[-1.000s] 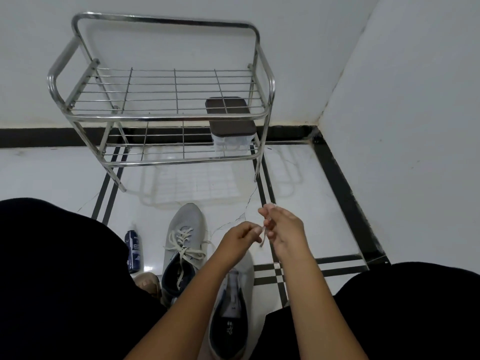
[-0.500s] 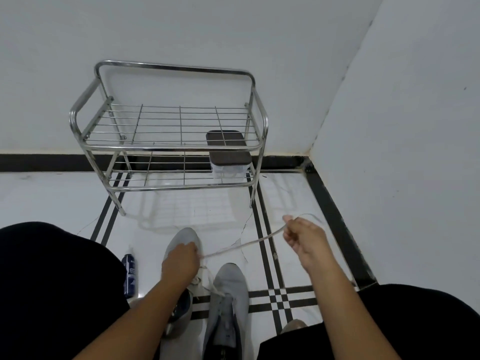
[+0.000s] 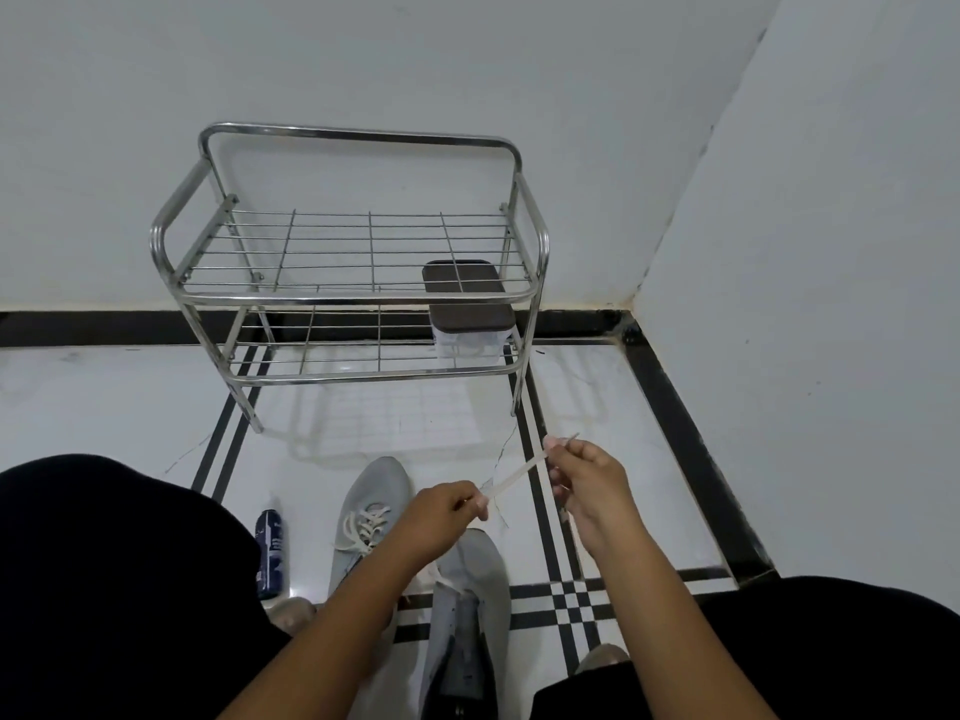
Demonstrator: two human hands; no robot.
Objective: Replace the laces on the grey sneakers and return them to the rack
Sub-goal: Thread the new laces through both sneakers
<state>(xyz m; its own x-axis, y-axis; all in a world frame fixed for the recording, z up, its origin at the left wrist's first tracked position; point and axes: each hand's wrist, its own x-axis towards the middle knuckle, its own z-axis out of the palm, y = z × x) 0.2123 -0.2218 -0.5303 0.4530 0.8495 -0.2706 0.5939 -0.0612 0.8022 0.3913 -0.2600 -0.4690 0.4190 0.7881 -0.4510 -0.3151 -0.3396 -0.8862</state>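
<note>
Two grey sneakers lie on the tiled floor between my knees. The left sneaker (image 3: pixel 371 506) carries a white lace through its eyelets. The right sneaker (image 3: pixel 470 600) lies nearer me, partly under my left forearm, and its eyelets look bare. A white lace (image 3: pixel 514 478) stretches taut between my hands above the shoes. My left hand (image 3: pixel 444 517) pinches its lower end. My right hand (image 3: pixel 589 483) pinches the upper end, whose tip sticks out past the fingers. The steel wire rack (image 3: pixel 358 296) stands against the far wall with no shoes on it.
A clear box with a dark brown lid (image 3: pixel 467 317) sits at the right end of the rack's lower shelf. A blue bottle (image 3: pixel 270 553) stands on the floor left of the sneakers. A white wall closes the right side, and my dark-clothed knees fill both bottom corners.
My left hand rose from the left sneaker and now pinches the lace in the air. The lace span between the hands is shorter. The camera tilted up, so the rack sits lower in view.
</note>
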